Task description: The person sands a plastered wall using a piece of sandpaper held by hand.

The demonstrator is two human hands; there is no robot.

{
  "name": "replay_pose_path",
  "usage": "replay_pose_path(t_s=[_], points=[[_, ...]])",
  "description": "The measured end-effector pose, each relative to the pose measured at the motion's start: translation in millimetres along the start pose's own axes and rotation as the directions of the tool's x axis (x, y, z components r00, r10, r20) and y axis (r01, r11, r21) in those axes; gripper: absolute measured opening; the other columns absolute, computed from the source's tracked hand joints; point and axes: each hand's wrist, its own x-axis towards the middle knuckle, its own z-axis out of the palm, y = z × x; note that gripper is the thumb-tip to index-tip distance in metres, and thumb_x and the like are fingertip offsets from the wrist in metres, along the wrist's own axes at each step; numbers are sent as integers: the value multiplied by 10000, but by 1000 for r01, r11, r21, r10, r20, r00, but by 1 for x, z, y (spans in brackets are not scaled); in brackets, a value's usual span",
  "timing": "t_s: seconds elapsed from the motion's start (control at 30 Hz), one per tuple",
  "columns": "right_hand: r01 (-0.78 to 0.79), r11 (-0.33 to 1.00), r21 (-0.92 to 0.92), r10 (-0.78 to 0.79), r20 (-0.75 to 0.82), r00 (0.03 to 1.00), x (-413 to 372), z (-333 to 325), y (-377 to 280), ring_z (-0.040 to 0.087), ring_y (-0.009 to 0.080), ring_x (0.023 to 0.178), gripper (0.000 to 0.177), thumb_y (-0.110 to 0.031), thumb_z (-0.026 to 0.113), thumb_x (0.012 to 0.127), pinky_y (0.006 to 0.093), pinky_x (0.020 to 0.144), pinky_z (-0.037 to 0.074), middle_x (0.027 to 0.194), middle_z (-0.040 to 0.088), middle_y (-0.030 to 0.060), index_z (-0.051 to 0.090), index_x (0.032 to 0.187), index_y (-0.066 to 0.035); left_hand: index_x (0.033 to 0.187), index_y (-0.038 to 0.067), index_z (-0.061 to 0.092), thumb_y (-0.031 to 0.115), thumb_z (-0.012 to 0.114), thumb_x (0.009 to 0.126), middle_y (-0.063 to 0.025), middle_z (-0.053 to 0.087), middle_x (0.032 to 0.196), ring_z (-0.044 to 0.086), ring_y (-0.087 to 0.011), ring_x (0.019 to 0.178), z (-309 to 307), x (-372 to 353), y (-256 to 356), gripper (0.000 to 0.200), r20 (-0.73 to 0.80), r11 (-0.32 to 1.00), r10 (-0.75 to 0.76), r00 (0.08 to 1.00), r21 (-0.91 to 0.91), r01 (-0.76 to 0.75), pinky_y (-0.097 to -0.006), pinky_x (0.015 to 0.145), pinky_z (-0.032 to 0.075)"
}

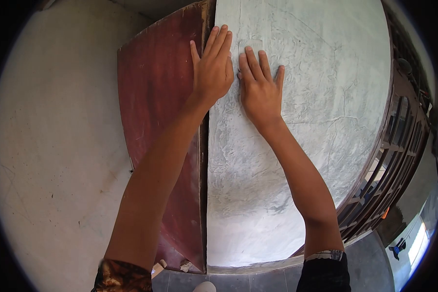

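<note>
My left hand (pixel 214 68) lies flat with its fingers stretched upward, over the edge between a dark red wooden door panel (pixel 155 97) and a whitish plastered wall (pixel 321 121). To its right, my right hand (pixel 260 87) presses against the wall with its fingers spread. Beyond its fingertips shows the edge of a thin grey sheet (pixel 251 44), like sandpaper; most of it is hidden under the fingers. The plaster around both hands is rough, with ridges, streaks and fine cracks.
A plain pale wall (pixel 58 136) stands on the left. On the right is a brown window frame with bars (pixel 399 131). Grey floor tiles (pixel 267 281) lie below, with a small wooden piece (pixel 158 267) by the door's bottom. A blue-black object (pixel 398 248) is at lower right.
</note>
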Motion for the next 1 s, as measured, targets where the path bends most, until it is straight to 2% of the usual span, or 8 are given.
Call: replay_pose_path(t_s=[0.07,0.17,0.3,0.47,0.7,0.83,0.93,1.0], points=[[-44,999,-18,42,-101,994,48,8,13,417,305,1483,460,-214,558,1032,733,1127,296,1570,499,53,537,1476,-97,1541,20,451,62,426,1004,-83,381,1663,279,-269,1571,-1,0,2,539,9,1000,0,1000,10,0,-715,1198,106],[-63,998,5,63,-137,989,55,13,12,410,307,1486,457,-227,551,1036,729,1135,286,1570,498,47,535,1474,-95,1542,20,449,63,426,1006,-84,382,1662,278,-272,1571,-2,1,0,538,20,1000,-3,1000,15,3,-709,1202,98],[-53,998,43,55,-41,998,-15,2,-9,402,314,1490,457,-226,551,1037,736,1132,283,1581,485,49,535,1475,-97,1548,28,445,70,424,1014,-77,377,1665,273,-262,1573,0,-1,1,536,-3,1000,-5,1000,-12,5,-697,1209,83],[-55,998,24,59,-170,984,66,18,15,383,324,1497,457,-252,500,1061,738,1155,235,1582,482,60,522,1492,-102,1544,25,449,77,420,1019,-81,376,1665,274,-264,1573,-1,-1,1,528,19,1000,-5,1000,5,5,-708,1203,93],[-53,995,90,55,-27,998,-19,7,-8,371,327,1506,471,-232,516,1053,717,1169,236,1599,460,60,511,1509,-112,1500,22,501,111,457,1016,-88,407,1643,304,-255,1558,3,-1,-1,494,-41,1000,14,999,2,-14,-733,1190,129],[-59,998,35,64,-145,987,61,21,15,362,318,1516,472,-252,536,1048,716,1179,217,1618,444,43,526,1502,-124,1540,21,452,79,422,1013,-86,388,1658,285,-271,1568,0,-1,0,530,-1,1000,7,1000,2,-7,-721,1195,105],[-69,993,91,83,-155,984,59,23,11,371,315,1511,476,-253,544,1043,720,1173,228,1609,458,39,526,1500,-120,1538,22,454,75,426,1010,-88,392,1656,288,-276,1567,0,0,-2,531,2,1000,10,1000,0,-10,-725,1192,112],[-72,993,98,82,-104,991,13,16,-4,378,316,1505,476,-247,541,1042,719,1168,239,1597,472,42,521,1500,-115,1544,27,449,67,427,1009,-84,386,1659,283,-271,1569,2,-2,-3,537,-16,1000,19,1000,-6,-19,-722,1194,108]])
